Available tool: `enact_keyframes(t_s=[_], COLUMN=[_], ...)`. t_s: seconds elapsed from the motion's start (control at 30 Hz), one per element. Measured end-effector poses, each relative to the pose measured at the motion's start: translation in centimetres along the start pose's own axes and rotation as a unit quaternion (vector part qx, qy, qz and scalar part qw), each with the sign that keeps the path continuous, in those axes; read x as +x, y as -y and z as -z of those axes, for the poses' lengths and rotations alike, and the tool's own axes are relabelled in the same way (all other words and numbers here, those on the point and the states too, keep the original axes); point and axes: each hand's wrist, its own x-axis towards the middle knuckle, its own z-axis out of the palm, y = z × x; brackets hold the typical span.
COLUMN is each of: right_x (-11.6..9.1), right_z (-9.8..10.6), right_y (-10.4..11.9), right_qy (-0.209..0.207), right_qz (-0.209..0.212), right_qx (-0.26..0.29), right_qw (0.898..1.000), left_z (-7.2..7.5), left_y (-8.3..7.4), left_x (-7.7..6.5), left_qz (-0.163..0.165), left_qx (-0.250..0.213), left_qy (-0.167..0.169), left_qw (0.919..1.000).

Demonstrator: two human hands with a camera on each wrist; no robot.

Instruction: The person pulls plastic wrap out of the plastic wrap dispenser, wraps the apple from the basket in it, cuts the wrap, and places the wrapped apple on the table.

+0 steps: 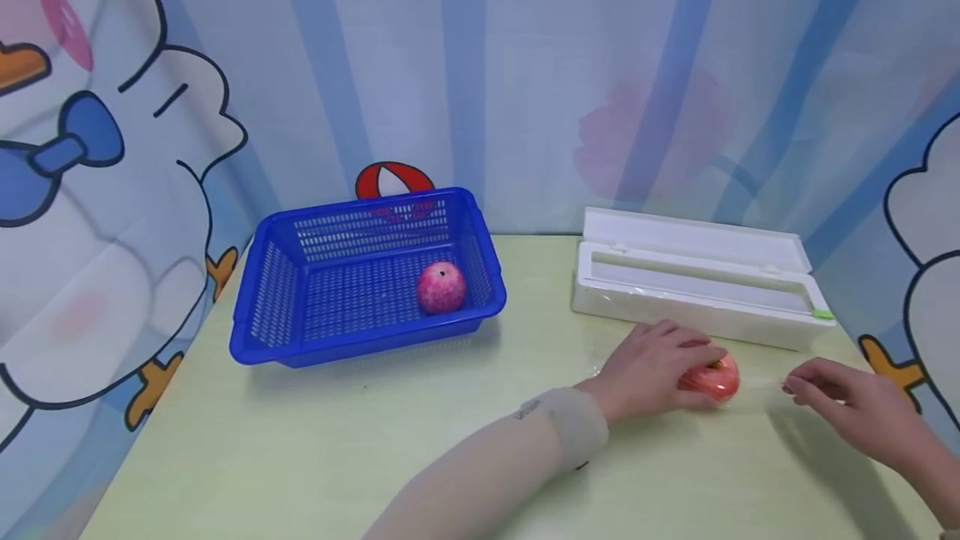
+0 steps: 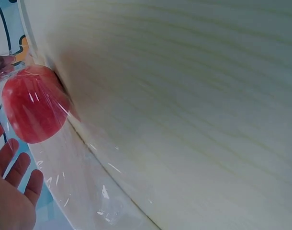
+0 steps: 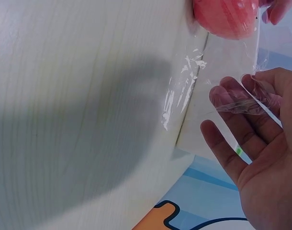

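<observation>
In the head view my left hand (image 1: pixel 652 369) curves over a red apple (image 1: pixel 716 377), with fingers on its far side and thumb on the near side. Clear plastic film lies over the apple (image 2: pixel 36 105) and trails across the table in the left wrist view. At the right, my right hand (image 1: pixel 862 411) pinches the edge of this cling film (image 3: pixel 251 105) between thumb and index finger. Its other fingers spread beneath the film in the right wrist view. The film stretches between the right hand and the apple, hard to see from above.
Behind the hands is a long white cling film dispenser box (image 1: pixel 690 307), its lid (image 1: pixel 697 240) up and a green slider (image 1: pixel 822 315) at its right end. A blue basket (image 1: pixel 360 348) at the left holds a pink-red round fruit (image 1: pixel 441 287). A printed curtain (image 1: pixel 525 90) backs the table.
</observation>
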Motion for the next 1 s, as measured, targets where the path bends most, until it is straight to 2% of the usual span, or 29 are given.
enact_keyframes(t_s=[0.17, 0.4, 0.73, 0.87, 1.0], right_x=[-0.3, -0.7, -1.2, -1.2, -1.2], right_z=[0.1, 0.3, 0.7, 0.8, 0.8], right_y=[0.3, 0.2, 0.0, 0.0, 0.0], right_qy=[-0.010, -0.018, -0.019, -0.017, -0.013], right_qz=[0.002, 0.003, 0.002, 0.003, 0.001], right_qx=[-0.001, 0.011, 0.016, 0.016, 0.017], right_qw=[1.000, 1.000, 1.000, 1.000, 1.000], left_z=[-0.1, -0.1, -0.4, -0.4, -0.2], left_y=[0.0, 0.1, 0.5, 0.6, 0.8], left_x=[0.2, 0.7, 0.9, 1.0, 1.2], left_qz=[0.015, 0.051, 0.051, 0.052, 0.073], left_qx=[-0.026, -0.061, -0.108, -0.138, -0.183], left_qy=[0.001, 0.007, -0.008, -0.002, 0.010], left_qw=[0.9996, 0.9968, 0.9929, 0.9891, 0.9804])
